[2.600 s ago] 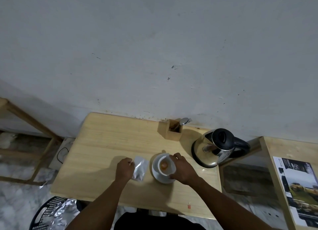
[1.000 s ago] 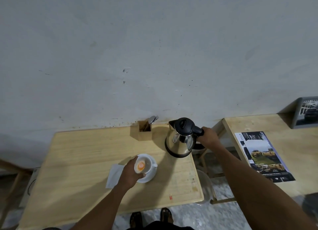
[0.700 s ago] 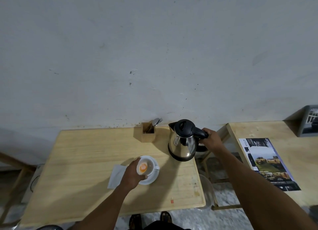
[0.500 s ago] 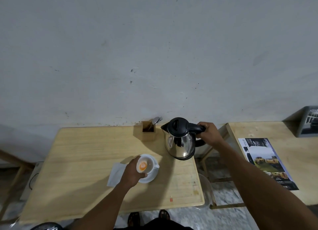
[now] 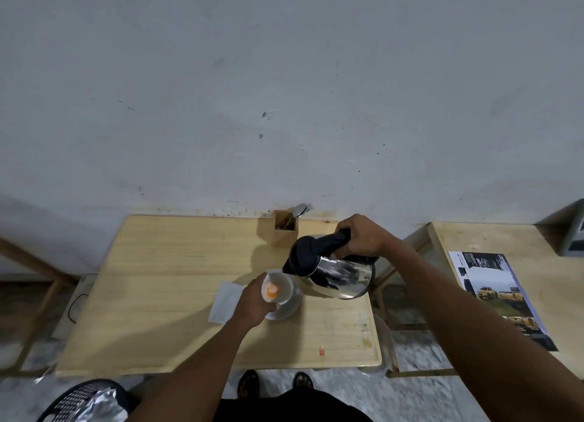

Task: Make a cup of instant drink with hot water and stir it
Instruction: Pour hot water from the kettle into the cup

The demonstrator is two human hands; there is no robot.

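head view: right hand (image 5: 363,236) wrapped around the handle of the kettle (image 5: 331,273), which is tipped with its spout toward the left, just beside the cup rim. left hand (image 5: 256,301) grips the cup (image 5: 278,287), tilted above the saucer (image 5: 286,308) on the tabletop (image 5: 177,279); orange powder inside. no water stream visible. pour hinges on spout-over-rim alignment.

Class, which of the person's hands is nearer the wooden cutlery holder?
Right. The right hand grips the kettle handle beside the holder; the left hand holds the cup, nearer the person.
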